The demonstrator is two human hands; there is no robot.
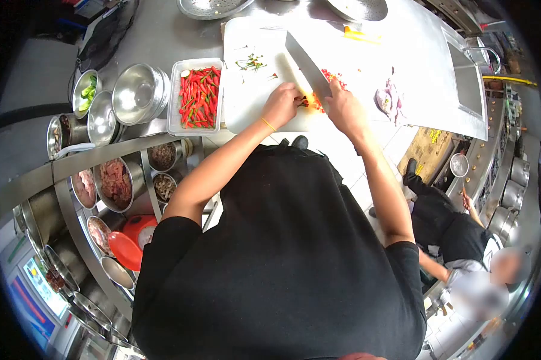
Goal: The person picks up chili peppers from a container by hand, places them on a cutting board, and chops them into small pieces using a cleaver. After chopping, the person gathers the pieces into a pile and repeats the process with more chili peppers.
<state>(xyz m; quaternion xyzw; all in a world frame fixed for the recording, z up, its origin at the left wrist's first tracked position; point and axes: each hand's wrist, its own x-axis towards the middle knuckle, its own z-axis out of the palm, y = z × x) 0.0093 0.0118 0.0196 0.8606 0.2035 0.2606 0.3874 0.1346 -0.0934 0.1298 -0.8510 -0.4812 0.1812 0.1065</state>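
My right hand (pixel 345 108) is wrapped round the handle of a large kitchen knife (pixel 306 65), its broad blade slanting up and left over the white cutting board (pixel 246 117). Beside the blade, my left hand (pixel 282 103) has its fingers curled down on red chillies (pixel 311 103), some of them in cut pieces. More chopped red chilli (pixel 333 76) lies on the far side of the knife. Green chilli stems (pixel 250 62) are scattered at the board's left. Next to the board stands a clear plastic tub (pixel 171 125) full of whole red chillies (pixel 198 99).
Steel bowls (pixel 137 96) stand left of the tub, one with green vegetables (pixel 88 93). Below are pans of meat (pixel 115 183). Purple-skinned bulbs (pixel 390 99) lie right of the board, before a sink (pixel 467 78). Another person (pixel 456 228) works at the stove on the right.
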